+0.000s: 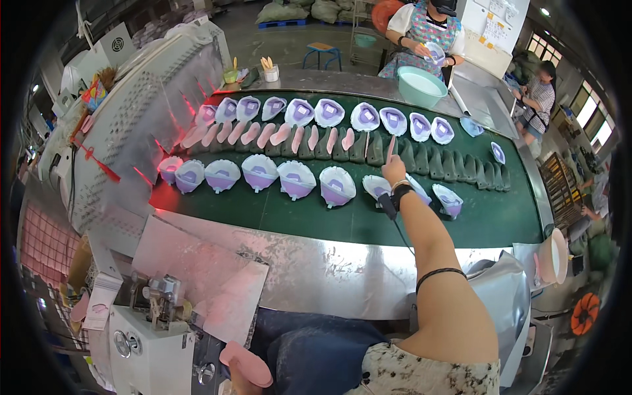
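My right hand (395, 172) reaches far over the green conveyor belt (289, 220), its fingers closed on a narrow pink insole (392, 149) seen nearly edge-on. The insole is at a row of dark green shoe lasts (421, 160). Low in the view, my left hand (242, 385) is partly cut off by the frame edge and grips pink insoles (247, 364); whether there are several is hard to tell. Further left, pink insoles (280, 135) lie on the lasts. White and lilac shoe uppers (299, 113) line the far side, and more uppers (296, 181) the near side.
A red-lit perforated machine housing (141, 112) stands at the belt's left end. Across the belt, a co-worker (431, 33) handles an upper beside a mint-green basin (421, 87). A metal ledge (329, 276) runs along the near side. A white machine (148, 345) sits lower left.
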Motion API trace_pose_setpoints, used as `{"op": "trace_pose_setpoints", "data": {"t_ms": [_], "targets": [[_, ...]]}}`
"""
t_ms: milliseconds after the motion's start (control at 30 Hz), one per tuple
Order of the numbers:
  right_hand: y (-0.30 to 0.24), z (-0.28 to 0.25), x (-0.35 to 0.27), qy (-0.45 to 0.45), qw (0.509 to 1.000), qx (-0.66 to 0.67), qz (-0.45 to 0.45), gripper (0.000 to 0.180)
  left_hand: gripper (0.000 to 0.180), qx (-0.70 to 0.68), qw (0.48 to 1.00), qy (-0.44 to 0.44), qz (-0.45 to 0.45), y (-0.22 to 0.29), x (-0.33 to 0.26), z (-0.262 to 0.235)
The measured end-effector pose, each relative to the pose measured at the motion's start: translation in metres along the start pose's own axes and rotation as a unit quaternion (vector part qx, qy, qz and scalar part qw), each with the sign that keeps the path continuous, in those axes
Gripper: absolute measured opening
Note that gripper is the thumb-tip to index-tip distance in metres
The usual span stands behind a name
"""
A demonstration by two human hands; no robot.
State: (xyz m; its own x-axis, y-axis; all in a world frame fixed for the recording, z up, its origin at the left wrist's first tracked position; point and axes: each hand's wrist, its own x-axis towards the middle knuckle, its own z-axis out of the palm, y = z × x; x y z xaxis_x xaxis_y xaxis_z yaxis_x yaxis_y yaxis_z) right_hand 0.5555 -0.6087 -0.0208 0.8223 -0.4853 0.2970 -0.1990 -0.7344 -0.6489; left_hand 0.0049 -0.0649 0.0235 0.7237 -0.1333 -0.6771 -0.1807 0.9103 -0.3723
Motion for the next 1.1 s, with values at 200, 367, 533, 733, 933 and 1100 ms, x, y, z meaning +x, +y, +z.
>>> {"op": "trace_pose_setpoints", "data": {"t_ms": [200, 367, 533, 733, 933, 1100], "targets": [[-0.094, 0.035, -0.033, 0.055, 0.977, 0.199, -0.058, 0.021, 0.052, 0.458, 0.888, -0.033, 0.027, 0.041, 0.022, -0.038], [-0.221, 0.049, -0.235, -0.233, 0.871, 0.321, -0.291, 0.013, 0.036, 0.505, 0.834, 0.024, 0.223, -0.033, 0.024, 0.019], [-0.283, -0.051, -0.431, -0.643, 0.662, 0.223, -0.315, 0.028, 0.035, 0.596, 0.682, 0.096, 0.413, -0.038, 0.032, 0.045], [-0.287, 0.026, -0.48, -0.637, 0.688, 0.302, -0.173, 0.027, 0.051, 0.495, 0.791, 0.05, 0.355, -0.033, -0.002, 0.068], [-0.381, 0.076, -0.454, -0.551, 0.741, 0.317, -0.218, 0.019, 0.06, 0.455, 0.842, 0.029, 0.287, -0.011, -0.029, 0.011], [-0.419, 0.096, -0.454, -0.525, 0.715, 0.387, -0.252, 0.014, 0.067, 0.465, 0.835, -0.034, 0.291, -0.002, -0.022, -0.018]]}}
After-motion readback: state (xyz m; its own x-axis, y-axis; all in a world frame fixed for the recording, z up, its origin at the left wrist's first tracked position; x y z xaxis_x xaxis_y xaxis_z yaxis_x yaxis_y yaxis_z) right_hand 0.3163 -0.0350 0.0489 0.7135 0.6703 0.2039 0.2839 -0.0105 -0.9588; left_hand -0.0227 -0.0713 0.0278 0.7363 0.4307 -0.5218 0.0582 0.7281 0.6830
